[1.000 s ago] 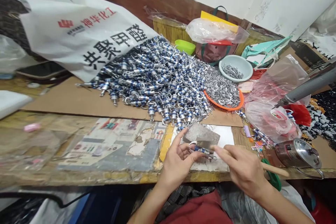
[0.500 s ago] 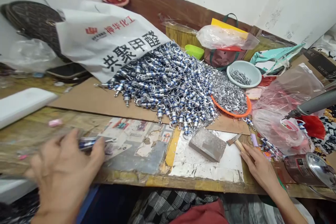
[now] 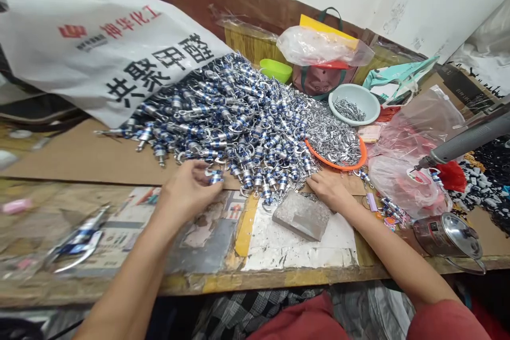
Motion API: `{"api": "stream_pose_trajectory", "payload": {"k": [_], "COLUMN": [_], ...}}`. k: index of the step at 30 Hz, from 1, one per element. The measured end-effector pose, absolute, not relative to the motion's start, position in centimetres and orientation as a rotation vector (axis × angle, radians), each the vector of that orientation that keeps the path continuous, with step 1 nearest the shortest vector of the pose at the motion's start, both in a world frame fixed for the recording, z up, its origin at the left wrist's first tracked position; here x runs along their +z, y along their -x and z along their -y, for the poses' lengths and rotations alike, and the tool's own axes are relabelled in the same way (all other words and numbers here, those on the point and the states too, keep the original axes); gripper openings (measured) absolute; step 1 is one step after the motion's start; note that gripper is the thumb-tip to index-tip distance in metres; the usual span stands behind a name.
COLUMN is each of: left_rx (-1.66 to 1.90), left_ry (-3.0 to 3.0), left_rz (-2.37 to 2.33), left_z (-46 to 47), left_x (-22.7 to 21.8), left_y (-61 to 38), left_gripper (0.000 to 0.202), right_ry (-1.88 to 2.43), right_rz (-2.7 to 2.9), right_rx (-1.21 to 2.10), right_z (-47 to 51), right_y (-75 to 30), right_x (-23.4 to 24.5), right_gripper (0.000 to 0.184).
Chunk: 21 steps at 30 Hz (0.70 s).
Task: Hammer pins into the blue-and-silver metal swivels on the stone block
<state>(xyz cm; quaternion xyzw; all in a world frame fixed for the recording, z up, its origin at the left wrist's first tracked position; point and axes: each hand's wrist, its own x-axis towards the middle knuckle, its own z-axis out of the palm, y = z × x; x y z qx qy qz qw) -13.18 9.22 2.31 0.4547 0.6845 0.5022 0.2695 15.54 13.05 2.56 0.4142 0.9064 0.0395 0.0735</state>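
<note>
A big heap of blue-and-silver metal clasps [image 3: 239,111] spills from a white printed sack [image 3: 99,48] across the cardboard. My left hand [image 3: 187,188] is at the heap's near edge, its fingers closed round one blue-and-silver clasp [image 3: 215,175]. My right hand [image 3: 329,188] lies at the heap's right foot, beside the orange dish of small silver parts [image 3: 338,143], fingers curled on the small parts; what they hold is hidden. A grey stone block [image 3: 303,215] rests on a white sheet between my hands. One finished clasp [image 3: 79,241] lies blurred at the left.
A pale bowl of metal pins [image 3: 353,103], a green bowl [image 3: 274,70], plastic bags [image 3: 410,133] and a shopping bag [image 3: 324,71] crowd the back right. A grey power tool [image 3: 466,141] juts in from the right above a steel pot [image 3: 448,234]. The bench's front edge [image 3: 258,279] is close.
My left hand dropped a clasp at the far left, then swung back to the heap and closed on another. My right hand left the hammer and moved up to the small parts.
</note>
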Motion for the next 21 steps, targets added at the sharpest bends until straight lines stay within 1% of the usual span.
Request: {"api": "stream_pose_trajectory", "payload": {"k": [1, 3, 4, 5, 6, 9, 12, 14, 16, 19, 21], "left_rx": [1.286, 1.279, 1.303, 1.316, 1.306, 1.196, 1.265, 1.314, 1.320, 1.270, 1.230], "left_ry": [-1.197, -1.052, -0.989, -0.957, -0.952, -1.031, -1.224, -1.346, -1.419, -1.416, -1.369], "left_rz": [-1.858, -1.742, -1.614, -1.485, -1.393, -1.340, -1.404, -1.414, -1.394, -1.379, -1.388], "left_z": [-8.5, -7.0, -6.3, -5.6, -5.0, -3.6, -2.7, -2.4, -2.2, -2.0, -1.8], "left_x": [2.8, 3.9, 4.4, 4.9, 5.1, 4.7, 3.1, 2.3, 1.9, 1.8, 1.9], "left_y": [13.1, 12.3, 11.5, 10.6, 9.4, 5.7, 2.9, 2.2, 2.2, 2.6, 2.8], "left_gripper": [0.045, 0.063, 0.069, 0.070, 0.065, 0.035, 0.016, 0.013, 0.017, 0.024, 0.027], "right_ry": [-1.252, -1.296, -1.325, -1.355, -1.387, -1.476, -1.557, -1.627, -1.712, -1.795, -1.814], "right_rz": [-2.689, -2.619, -2.586, -2.558, -2.537, -2.513, -2.521, -2.529, -2.544, -2.609, -2.730], "right_rx": [0.114, 0.103, 0.096, 0.090, 0.085, 0.073, 0.036, -0.006, -0.057, -0.145, -0.272], "right_z": [-13.0, -13.1, -13.2, -13.2, -13.3, -13.4, -13.6, -13.8, -14.0, -13.3, -11.7], "right_y": [-15.1, -14.3, -14.0, -13.6, -13.3, -12.6, -12.7, -13.4, -14.3, -15.6, -15.9], "right_x": [2.8, 3.2, 3.5, 3.7, 3.8, 3.9, 3.7, 3.6, 3.7, 4.2, 4.7], "right_gripper": [0.021, 0.022, 0.022, 0.022, 0.023, 0.026, 0.024, 0.020, 0.019, 0.023, 0.021]}}
